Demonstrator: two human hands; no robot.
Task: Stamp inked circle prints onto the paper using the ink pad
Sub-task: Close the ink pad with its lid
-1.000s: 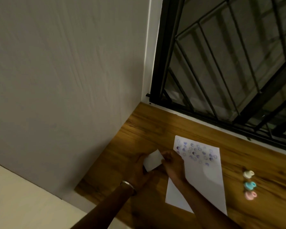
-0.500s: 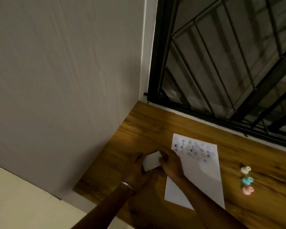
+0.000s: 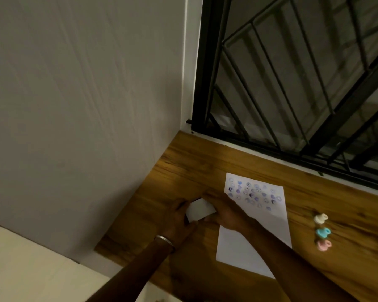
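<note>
On wooden desk (image 3: 183, 171), small white box, judged ink pad (image 3: 200, 212), gripped between left hand (image 3: 177, 219) and right hand (image 3: 225, 214), fingers clamped on its edges. Paper (image 3: 260, 219) just beside: upper part stamped with purple prints, lower half blank. Three stampers (image 3: 321, 232) untouched at right.

The paper (image 3: 258, 219) lies on the wooden desk (image 3: 196, 171), below the barred window (image 3: 303, 83). Three small stamps (image 3: 321, 232) sit in a row right of it, apart. The wall (image 3: 85, 105) stands left of the desk
</note>
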